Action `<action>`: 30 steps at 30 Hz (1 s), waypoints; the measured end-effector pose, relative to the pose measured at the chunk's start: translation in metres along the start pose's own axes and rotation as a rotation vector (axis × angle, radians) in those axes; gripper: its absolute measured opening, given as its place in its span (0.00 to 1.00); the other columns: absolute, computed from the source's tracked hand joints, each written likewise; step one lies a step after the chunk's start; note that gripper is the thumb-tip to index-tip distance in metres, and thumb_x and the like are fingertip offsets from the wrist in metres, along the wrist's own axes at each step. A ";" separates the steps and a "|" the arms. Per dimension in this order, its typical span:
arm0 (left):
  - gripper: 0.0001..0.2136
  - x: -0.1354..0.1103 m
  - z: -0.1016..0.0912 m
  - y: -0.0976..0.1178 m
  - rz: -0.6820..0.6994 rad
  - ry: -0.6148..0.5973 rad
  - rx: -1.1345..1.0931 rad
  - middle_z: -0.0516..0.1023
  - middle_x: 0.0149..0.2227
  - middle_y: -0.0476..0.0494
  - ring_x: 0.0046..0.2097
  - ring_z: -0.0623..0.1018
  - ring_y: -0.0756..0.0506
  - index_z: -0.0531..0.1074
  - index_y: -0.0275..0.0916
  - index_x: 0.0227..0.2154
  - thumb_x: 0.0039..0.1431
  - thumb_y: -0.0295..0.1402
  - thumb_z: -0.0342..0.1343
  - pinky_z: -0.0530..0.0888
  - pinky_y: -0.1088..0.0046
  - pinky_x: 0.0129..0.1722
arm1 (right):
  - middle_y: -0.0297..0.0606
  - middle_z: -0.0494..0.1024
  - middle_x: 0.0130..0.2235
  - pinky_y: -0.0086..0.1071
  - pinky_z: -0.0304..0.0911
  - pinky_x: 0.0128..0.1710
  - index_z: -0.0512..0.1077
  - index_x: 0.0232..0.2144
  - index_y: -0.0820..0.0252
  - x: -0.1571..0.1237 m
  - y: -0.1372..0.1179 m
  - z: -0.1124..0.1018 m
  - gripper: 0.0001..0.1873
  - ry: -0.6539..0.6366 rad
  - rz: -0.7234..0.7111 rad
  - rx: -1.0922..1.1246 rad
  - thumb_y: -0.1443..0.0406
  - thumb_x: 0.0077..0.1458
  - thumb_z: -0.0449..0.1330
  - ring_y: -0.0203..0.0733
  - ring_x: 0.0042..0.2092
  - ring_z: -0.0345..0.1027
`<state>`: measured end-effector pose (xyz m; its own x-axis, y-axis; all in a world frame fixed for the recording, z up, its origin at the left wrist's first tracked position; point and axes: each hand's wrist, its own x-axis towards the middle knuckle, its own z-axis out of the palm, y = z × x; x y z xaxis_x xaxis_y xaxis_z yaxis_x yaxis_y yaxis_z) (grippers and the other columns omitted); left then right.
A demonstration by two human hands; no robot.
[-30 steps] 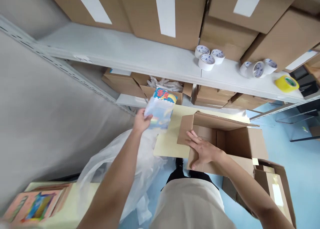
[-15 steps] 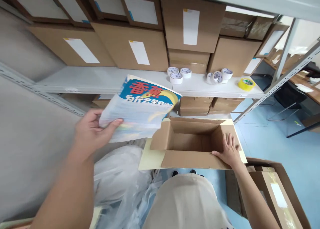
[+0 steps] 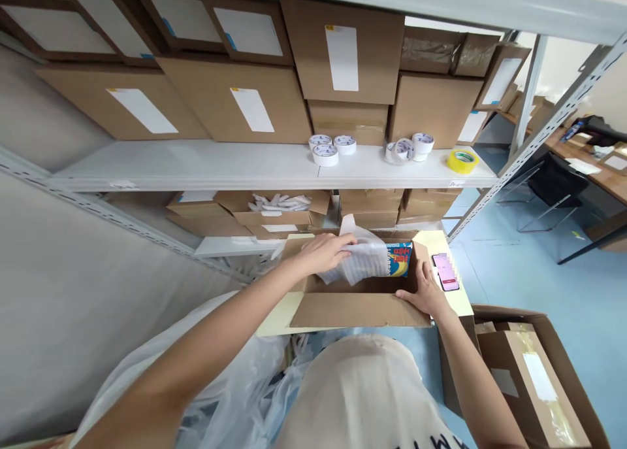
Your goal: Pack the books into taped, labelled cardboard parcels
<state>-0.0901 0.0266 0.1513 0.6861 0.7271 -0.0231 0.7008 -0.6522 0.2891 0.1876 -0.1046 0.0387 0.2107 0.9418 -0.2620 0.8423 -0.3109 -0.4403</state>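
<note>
My left hand (image 3: 329, 251) pinches a book (image 3: 399, 259) in a white foam sheet (image 3: 362, 256) at its left end. The book's blue cover, with red lettering and a yellow banana picture, shows at the right end. It lies tilted inside the opening of a cardboard box (image 3: 362, 310), whose flaps are folded out. My right hand (image 3: 426, 292) grips the box at its near right corner, thumb over the near edge and fingers along the right side. The lower part of the book is hidden by the box wall.
A phone (image 3: 445, 271) rests on the pale yellow surface (image 3: 463, 299) right of the box. Tape rolls (image 3: 326, 153) and a yellow one (image 3: 462, 161) stand on the shelf (image 3: 220, 165) ahead. Another large carton (image 3: 533, 370) is at the lower right, white plastic sheeting (image 3: 230, 370) at the lower left.
My left hand has carried the foam-wrapped book rightward and down into the box opening. My right hand has shifted onto the near right corner, and the phone beside the box shows.
</note>
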 end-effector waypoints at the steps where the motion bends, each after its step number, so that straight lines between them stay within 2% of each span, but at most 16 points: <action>1: 0.13 0.004 0.002 0.001 0.003 -0.038 -0.020 0.80 0.30 0.49 0.36 0.80 0.42 0.72 0.46 0.46 0.58 0.34 0.51 0.69 0.71 0.37 | 0.57 0.43 0.71 0.51 0.48 0.66 0.38 0.69 0.63 0.001 0.000 0.000 0.62 -0.001 -0.005 0.011 0.40 0.46 0.62 0.60 0.71 0.37; 5: 0.13 0.017 0.013 0.005 0.063 -0.232 -0.177 0.80 0.28 0.51 0.37 0.79 0.43 0.72 0.44 0.43 0.54 0.30 0.54 0.69 0.72 0.39 | 0.58 0.42 0.71 0.52 0.48 0.66 0.38 0.69 0.64 0.002 -0.001 -0.002 0.62 -0.018 -0.018 0.036 0.40 0.46 0.62 0.61 0.71 0.36; 8: 0.12 0.022 0.030 0.008 0.140 -0.371 -0.200 0.80 0.31 0.50 0.38 0.79 0.43 0.74 0.43 0.39 0.50 0.29 0.56 0.68 0.72 0.37 | 0.60 0.41 0.71 0.51 0.46 0.67 0.37 0.69 0.68 0.001 -0.003 -0.005 0.63 -0.046 -0.031 0.018 0.41 0.46 0.62 0.59 0.72 0.32; 10: 0.10 0.026 0.043 0.007 0.153 -0.401 -0.185 0.81 0.33 0.48 0.39 0.78 0.43 0.74 0.42 0.37 0.50 0.29 0.57 0.68 0.72 0.37 | 0.60 0.41 0.71 0.50 0.47 0.66 0.37 0.69 0.68 0.000 -0.004 -0.007 0.63 -0.054 -0.034 0.010 0.41 0.46 0.62 0.59 0.72 0.33; 13: 0.11 0.032 0.063 -0.002 0.087 -0.396 -0.158 0.82 0.35 0.46 0.41 0.79 0.42 0.75 0.41 0.38 0.51 0.27 0.57 0.69 0.71 0.39 | 0.58 0.40 0.71 0.51 0.50 0.65 0.37 0.70 0.64 -0.001 -0.005 -0.008 0.62 -0.054 -0.015 0.009 0.42 0.46 0.63 0.61 0.71 0.37; 15: 0.15 0.035 0.072 -0.011 0.015 -0.399 -0.146 0.82 0.41 0.41 0.45 0.79 0.40 0.75 0.39 0.43 0.49 0.29 0.59 0.70 0.69 0.42 | 0.57 0.40 0.71 0.51 0.52 0.64 0.37 0.70 0.62 -0.001 -0.005 -0.007 0.62 -0.047 -0.006 0.003 0.42 0.47 0.63 0.61 0.71 0.39; 17: 0.26 0.035 0.078 -0.017 -0.035 -0.418 -0.156 0.78 0.50 0.37 0.52 0.77 0.37 0.72 0.39 0.51 0.46 0.36 0.65 0.71 0.67 0.47 | 0.56 0.41 0.71 0.51 0.52 0.64 0.37 0.70 0.61 -0.002 -0.004 -0.005 0.60 -0.033 -0.008 -0.014 0.42 0.48 0.62 0.60 0.71 0.39; 20: 0.42 0.027 0.078 -0.017 -0.096 -0.396 -0.153 0.65 0.64 0.31 0.63 0.67 0.32 0.65 0.41 0.61 0.41 0.52 0.66 0.64 0.58 0.59 | 0.58 0.42 0.71 0.52 0.50 0.65 0.37 0.70 0.63 -0.002 0.000 -0.003 0.59 -0.019 -0.031 -0.025 0.42 0.50 0.60 0.58 0.72 0.34; 22: 0.42 0.015 0.072 -0.014 -0.151 -0.318 -0.124 0.58 0.68 0.31 0.67 0.59 0.28 0.62 0.43 0.63 0.47 0.58 0.59 0.57 0.48 0.63 | 0.57 0.41 0.71 0.52 0.48 0.66 0.37 0.70 0.63 -0.002 0.003 -0.002 0.57 -0.009 -0.063 0.000 0.42 0.52 0.58 0.57 0.72 0.32; 25: 0.34 -0.012 0.060 -0.015 -0.223 -0.111 -0.098 0.59 0.68 0.33 0.68 0.57 0.28 0.65 0.46 0.62 0.55 0.58 0.51 0.49 0.42 0.64 | 0.53 0.43 0.71 0.50 0.48 0.66 0.42 0.70 0.61 0.002 0.012 -0.001 0.51 0.007 -0.099 0.102 0.42 0.54 0.55 0.54 0.72 0.36; 27: 0.31 -0.036 0.056 -0.026 -0.332 0.123 -0.097 0.60 0.67 0.32 0.68 0.57 0.29 0.67 0.43 0.59 0.58 0.55 0.51 0.47 0.42 0.65 | 0.53 0.48 0.70 0.49 0.48 0.66 0.48 0.68 0.61 0.007 0.021 -0.001 0.48 0.029 -0.086 0.195 0.42 0.55 0.53 0.53 0.72 0.38; 30: 0.34 -0.077 0.065 -0.054 -0.665 0.548 -0.171 0.55 0.68 0.26 0.69 0.53 0.27 0.64 0.38 0.60 0.55 0.53 0.55 0.50 0.41 0.65 | 0.55 0.53 0.68 0.54 0.47 0.66 0.57 0.65 0.63 0.017 0.043 -0.003 0.46 0.175 0.030 0.322 0.41 0.53 0.54 0.58 0.72 0.36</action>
<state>-0.1679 -0.0077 0.0751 -0.0750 0.9743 0.2125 0.8531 -0.0476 0.5196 0.2287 -0.1016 0.0177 0.3382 0.9305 -0.1409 0.6409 -0.3373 -0.6896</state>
